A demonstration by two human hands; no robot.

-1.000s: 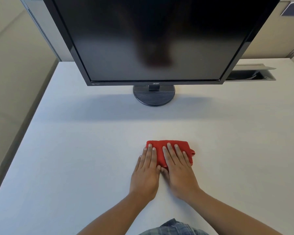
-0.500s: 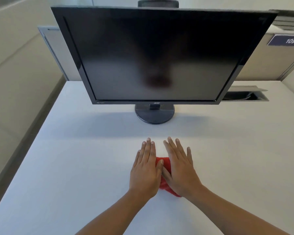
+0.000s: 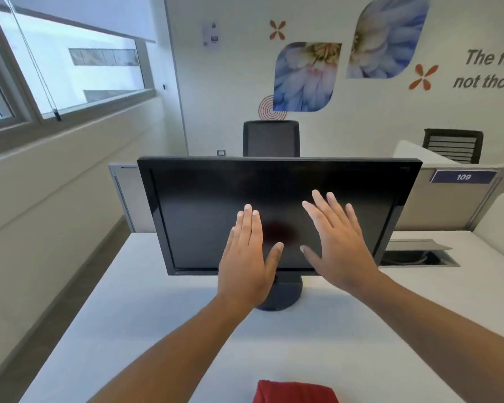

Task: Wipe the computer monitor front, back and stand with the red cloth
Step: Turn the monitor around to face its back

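Note:
A black computer monitor (image 3: 204, 205) stands on its round dark stand (image 3: 285, 292) in the middle of the white desk (image 3: 134, 330). Its screen is off and shows a faint red reflection. My left hand (image 3: 249, 257) and my right hand (image 3: 336, 241) are raised in front of the screen, fingers straight and spread, holding nothing. Whether they touch the glass I cannot tell. The folded red cloth (image 3: 294, 392) lies on the desk at the bottom edge of the view, between my forearms and apart from both hands.
A cable hatch (image 3: 419, 254) is open in the desk right of the monitor. Grey partition panels (image 3: 448, 205) with a "109" label stand behind the desk. A black chair (image 3: 271, 138) sits beyond. Windows line the left wall.
Both hands have lifted off the red cloth and risen in front of the screen. The view has tilted up, so the cloth now lies at the bottom edge.

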